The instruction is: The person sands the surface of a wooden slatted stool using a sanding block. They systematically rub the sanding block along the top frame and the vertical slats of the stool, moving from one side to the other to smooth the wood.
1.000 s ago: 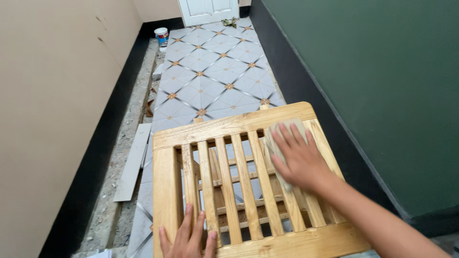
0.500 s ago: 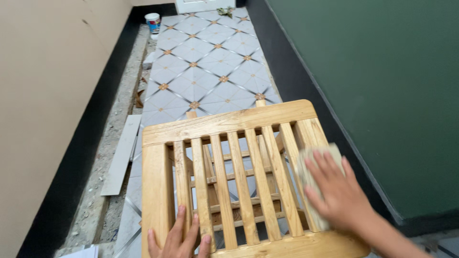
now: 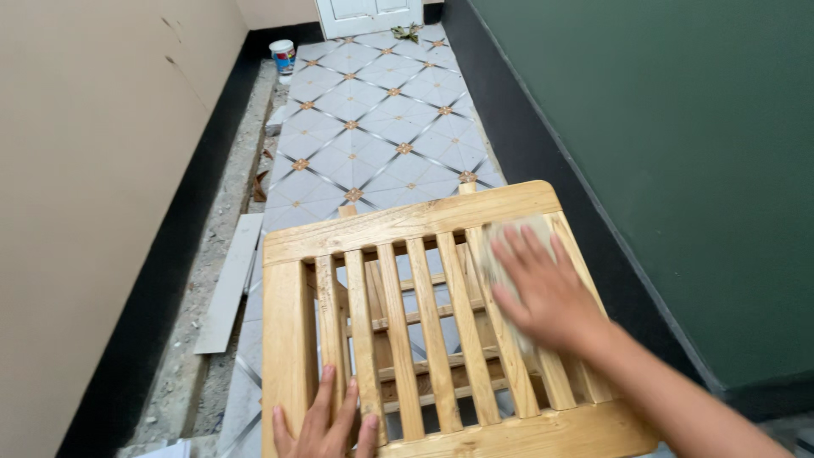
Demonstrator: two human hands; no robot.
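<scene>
While the left hand (image 3: 325, 421) lies flat with fingers spread on the near slats, apparently to steady the slatted wooden rack (image 3: 424, 331) above the tiled floor (image 3: 373, 127), the right hand (image 3: 543, 293), fingers extended, presses a pale cloth (image 3: 509, 233) against its far right slats.

The rack (image 3: 407, 339) stands on the floor (image 3: 381, 127) between a wall on the left and a wall on the right. The right hand (image 3: 547, 293) lies on a pad (image 3: 509, 242) on the rack's far right slats; the left hand (image 3: 326, 424) rests on its near left edge. A bucket (image 3: 282, 56) stands far behind, by the door (image 3: 369, 15)
</scene>
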